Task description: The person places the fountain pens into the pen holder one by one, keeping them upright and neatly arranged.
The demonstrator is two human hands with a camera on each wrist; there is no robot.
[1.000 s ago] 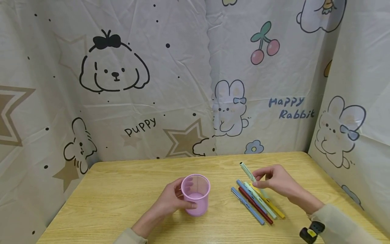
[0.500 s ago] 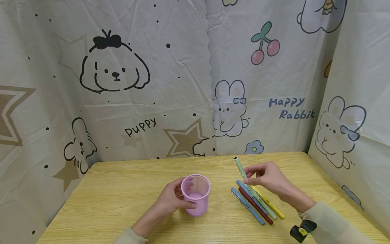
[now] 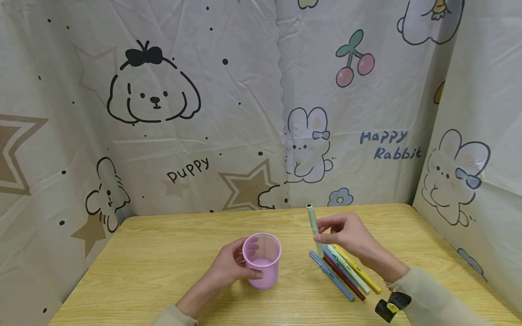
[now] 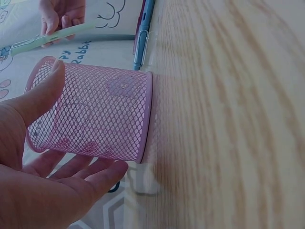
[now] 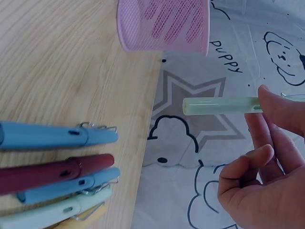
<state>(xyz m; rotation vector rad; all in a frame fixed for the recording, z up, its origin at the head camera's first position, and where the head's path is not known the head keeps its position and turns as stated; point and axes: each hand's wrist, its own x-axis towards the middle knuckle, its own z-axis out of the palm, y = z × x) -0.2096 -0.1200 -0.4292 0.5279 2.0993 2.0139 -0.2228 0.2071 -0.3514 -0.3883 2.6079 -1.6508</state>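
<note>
My left hand (image 3: 232, 267) holds a pink mesh pen holder (image 3: 264, 276) upright on the table, thumb on the near side, fingers behind. The left wrist view shows the mesh wall (image 4: 90, 109) between thumb and fingers. Right of it, my right hand (image 3: 350, 233) pinches a light green pen (image 3: 312, 219) raised nearly upright, black-tipped end up. Its lower end (image 5: 200, 106) points toward the table in the right wrist view, apart from the holder. Below this hand lie several pens: blue (image 3: 332, 276), dark red (image 3: 344, 278), another blue, light green (image 5: 52, 212) and yellow (image 3: 364, 274).
The wooden table (image 3: 163, 253) stands against a printed cloth backdrop (image 3: 228, 113), which also rises along the left and right sides. A black strapped device (image 3: 391, 308) sits on my right sleeve.
My right hand has moved left and slightly up with the light green pen, which has turned more upright. The left hand and pen holder have stayed in place.
</note>
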